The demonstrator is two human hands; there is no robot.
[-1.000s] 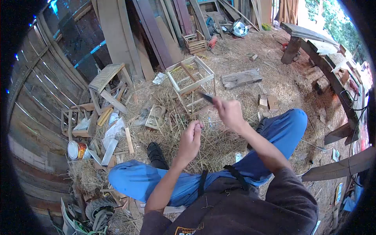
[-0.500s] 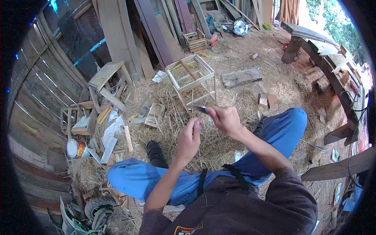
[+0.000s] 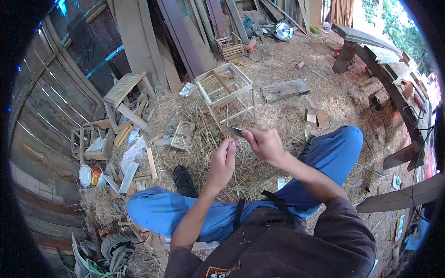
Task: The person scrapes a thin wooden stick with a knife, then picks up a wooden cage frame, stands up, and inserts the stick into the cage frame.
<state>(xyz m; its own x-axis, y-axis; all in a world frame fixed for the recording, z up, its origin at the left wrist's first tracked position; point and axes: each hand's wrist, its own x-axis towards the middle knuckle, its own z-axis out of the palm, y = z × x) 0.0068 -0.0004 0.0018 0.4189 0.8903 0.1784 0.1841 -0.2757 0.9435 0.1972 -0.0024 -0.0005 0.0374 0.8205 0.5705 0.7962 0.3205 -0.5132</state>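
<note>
My right hand (image 3: pixel 265 144) is wrapped round the handle of a knife (image 3: pixel 236 131). Its dark blade points left, just above my left hand (image 3: pixel 223 162), which is closed with the thumb uppermost. What the left fingers pinch, if anything, is too small to make out. Both hands are in front of my body, over the straw between my blue-trousered knees. Beyond them stands a light wooden frame (image 3: pixel 227 99) with open sides and thin legs.
Straw and wood scraps cover the ground. A small slatted table (image 3: pixel 124 88) and a paint can (image 3: pixel 89 176) stand to the left. A weathered plank (image 3: pixel 284 90) lies ahead. At the right runs a long timber bench (image 3: pixel 394 85) with tools and cables on it.
My right hand and the knife have dipped slightly, and the blade tilts more steeply beside my left hand. The left hand has hardly moved.
</note>
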